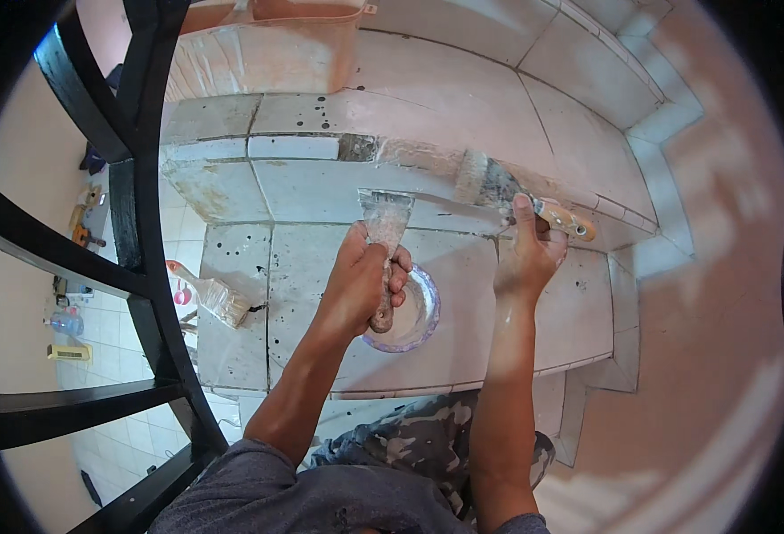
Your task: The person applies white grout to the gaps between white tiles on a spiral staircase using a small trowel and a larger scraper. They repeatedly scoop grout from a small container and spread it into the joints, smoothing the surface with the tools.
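My left hand is closed around the handle of a smeared putty knife, its blade pointing away from me, toward the stair riser. My right hand grips the wooden handle of a second, wider putty knife. Pale paste coats that blade, which lies at or close to the stair edge, where a rough, paste-smeared strip runs beside white edging tiles. Partly under my left hand, a round bowl with a purplish rim stands on the lower step; pale paste shows inside.
A paintbrush with pale bristles lies on the step at left. An orange, paste-streaked tub stands on the upper step. Black railing bars rise along the left side, with a tiled floor below. A pinkish wall borders the stairs at right.
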